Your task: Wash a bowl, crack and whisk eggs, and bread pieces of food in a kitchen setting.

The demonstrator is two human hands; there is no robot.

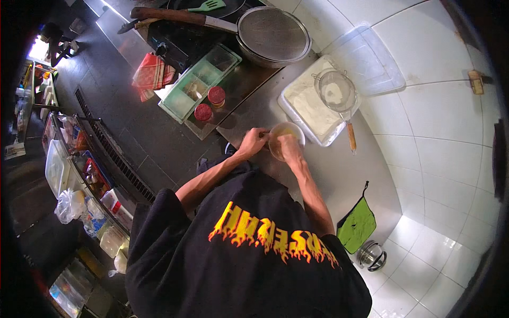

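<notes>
A small round bowl (pixel 300 137) stands on the steel counter before me, with something yellowish in it. My left hand (pixel 254 141) is at the bowl's left side, its fingertips by the rim; whether they grip it is not clear. The fingers of my right hand (pixel 289 146) reach down into the bowl and are hidden, so what they hold cannot be seen. Just beyond the bowl, to the right, is a white tub of pale powder (pixel 304 105). A wire strainer with a wooden handle (pixel 337 92) lies across the tub's right part.
Two red-lidded jars (pixel 216 96) and a green compartment box (pixel 181 103) stand to the left. Behind are a large long-handled strainer (pixel 274 35) and a red checked cloth (pixel 153 73). A clear plastic lid (pixel 364 59) leans on the tiled wall; a green pouch (pixel 358 228) lies at right.
</notes>
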